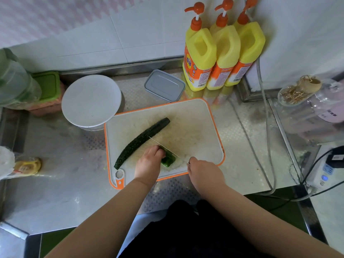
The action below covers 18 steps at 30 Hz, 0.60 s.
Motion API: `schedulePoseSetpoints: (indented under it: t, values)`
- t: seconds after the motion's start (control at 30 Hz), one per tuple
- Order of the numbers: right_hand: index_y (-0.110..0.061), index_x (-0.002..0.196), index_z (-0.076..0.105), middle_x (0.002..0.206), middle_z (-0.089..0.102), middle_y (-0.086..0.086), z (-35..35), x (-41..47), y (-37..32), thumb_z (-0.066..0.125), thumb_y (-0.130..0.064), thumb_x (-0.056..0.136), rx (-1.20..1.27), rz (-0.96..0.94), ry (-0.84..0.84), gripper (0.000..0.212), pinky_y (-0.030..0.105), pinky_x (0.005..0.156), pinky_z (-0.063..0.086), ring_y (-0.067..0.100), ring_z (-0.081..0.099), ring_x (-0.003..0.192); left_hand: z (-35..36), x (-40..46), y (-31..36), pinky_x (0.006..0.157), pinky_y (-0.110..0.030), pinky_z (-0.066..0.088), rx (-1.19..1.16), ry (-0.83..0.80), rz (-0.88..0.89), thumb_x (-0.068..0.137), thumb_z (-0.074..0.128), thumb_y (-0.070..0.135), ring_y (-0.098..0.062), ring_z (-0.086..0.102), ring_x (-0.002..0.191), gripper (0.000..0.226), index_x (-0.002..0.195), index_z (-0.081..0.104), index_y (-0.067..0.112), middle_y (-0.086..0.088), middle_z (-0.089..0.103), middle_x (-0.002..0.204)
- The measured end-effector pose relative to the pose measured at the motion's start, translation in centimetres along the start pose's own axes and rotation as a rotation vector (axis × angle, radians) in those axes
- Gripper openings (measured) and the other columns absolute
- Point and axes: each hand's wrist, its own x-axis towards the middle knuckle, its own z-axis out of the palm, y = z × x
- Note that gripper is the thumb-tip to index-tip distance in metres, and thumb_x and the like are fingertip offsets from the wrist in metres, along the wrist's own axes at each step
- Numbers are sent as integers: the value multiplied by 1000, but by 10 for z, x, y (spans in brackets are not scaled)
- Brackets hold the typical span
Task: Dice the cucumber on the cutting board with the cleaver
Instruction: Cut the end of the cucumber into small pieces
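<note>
A white cutting board with an orange rim lies on the steel counter. A long dark green cucumber lies diagonally across its left half. My left hand presses down on a small bright green vegetable piece near the board's front edge. My right hand grips the handle of the cleaver, seen edge-on as a thin line. The blade runs from my right hand up-left over the green piece, and its tip reaches the cucumber.
A white round lid on a container stands left behind the board. A grey lidded box and three yellow pump bottles stand at the back. Green-lidded containers sit far left. Jars, cables and a power strip are on the right.
</note>
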Motion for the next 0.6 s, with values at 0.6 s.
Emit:
schedulePoseSetpoints:
  t: [0.6]
  values:
    - [-13,99,52,94,64,7,-11,-6,-2,35,-30,102,134,27,-56,24,34,69,44,27,63,88,4,-1,-5,55,-32,52,-50,63,81,67,77,-8,-27,59,77,22,82,68,5,-9,64,88]
